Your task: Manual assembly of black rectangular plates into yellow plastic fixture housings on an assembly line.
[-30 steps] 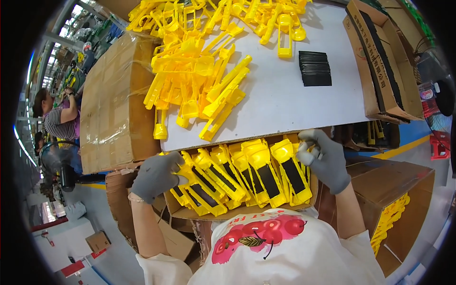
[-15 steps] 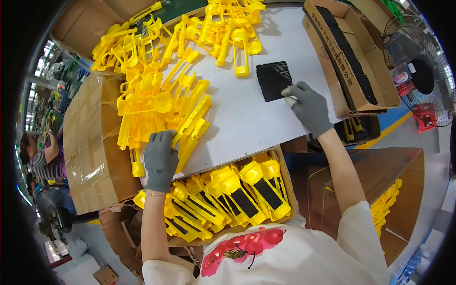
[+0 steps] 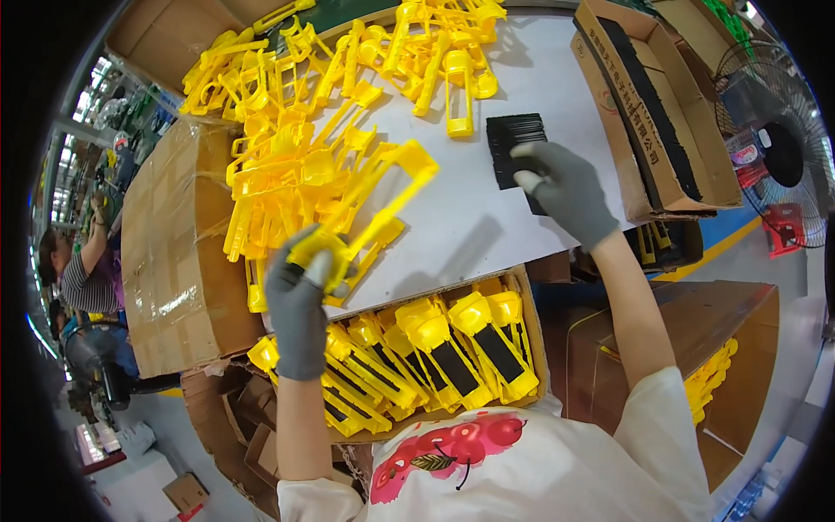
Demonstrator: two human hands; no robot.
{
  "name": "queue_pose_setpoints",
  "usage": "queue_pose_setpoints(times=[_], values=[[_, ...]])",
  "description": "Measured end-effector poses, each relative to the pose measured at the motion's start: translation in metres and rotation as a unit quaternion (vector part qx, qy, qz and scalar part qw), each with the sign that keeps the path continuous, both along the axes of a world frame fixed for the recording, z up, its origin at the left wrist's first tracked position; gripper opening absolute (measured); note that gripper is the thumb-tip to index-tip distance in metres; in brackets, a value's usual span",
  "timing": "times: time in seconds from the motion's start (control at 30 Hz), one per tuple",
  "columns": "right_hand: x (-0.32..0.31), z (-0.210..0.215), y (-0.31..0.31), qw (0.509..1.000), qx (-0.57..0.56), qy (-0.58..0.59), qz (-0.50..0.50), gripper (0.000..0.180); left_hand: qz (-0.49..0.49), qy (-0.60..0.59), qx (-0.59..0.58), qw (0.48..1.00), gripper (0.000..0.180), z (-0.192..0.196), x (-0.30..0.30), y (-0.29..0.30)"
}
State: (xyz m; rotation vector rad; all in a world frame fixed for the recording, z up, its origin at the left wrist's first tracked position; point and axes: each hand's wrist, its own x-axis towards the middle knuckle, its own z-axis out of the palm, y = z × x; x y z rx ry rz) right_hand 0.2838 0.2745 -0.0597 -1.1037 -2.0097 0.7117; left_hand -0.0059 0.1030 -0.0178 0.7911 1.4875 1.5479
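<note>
My left hand, in a grey glove, is closed around the rounded end of a yellow plastic frame. The frame is raised above the table, its long open part slanting up to the right. My right hand, also gloved, is over a stack of thin black strips on the white table. Its thumb and fingers are curled at one black strip, which sticks out of the stack toward me. The palm hides part of that strip.
Yellow frames lie heaped at the left and back. Close to me, a cardboard box holds yellow frames with black strips fitted. An open carton with black strips stands at the right, by a fan. Far left, another person is visible.
My left hand has lifted a yellow frame from the heap and turned it. My right hand has drawn one black strip partly out of the stack, toward me.
</note>
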Motion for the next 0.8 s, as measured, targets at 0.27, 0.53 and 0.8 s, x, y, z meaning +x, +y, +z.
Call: queue_pose_setpoints(times=[0.27,0.53,0.8], values=[[-0.016,0.092,-0.117,0.889,-0.413,0.185,0.069,0.015,-0.078,-0.176,-0.108,0.975,0.032,0.001,0.043,-0.057],[-0.032,0.058,-0.145,0.976,-0.188,0.047,0.103,0.017,-0.077,-0.137,-0.134,0.979,0.029,0.001,0.056,-0.073],[-0.030,0.069,-0.153,0.964,-0.256,0.014,0.075,0.016,-0.078,-0.155,-0.123,0.977,0.028,0.004,0.058,-0.079]])
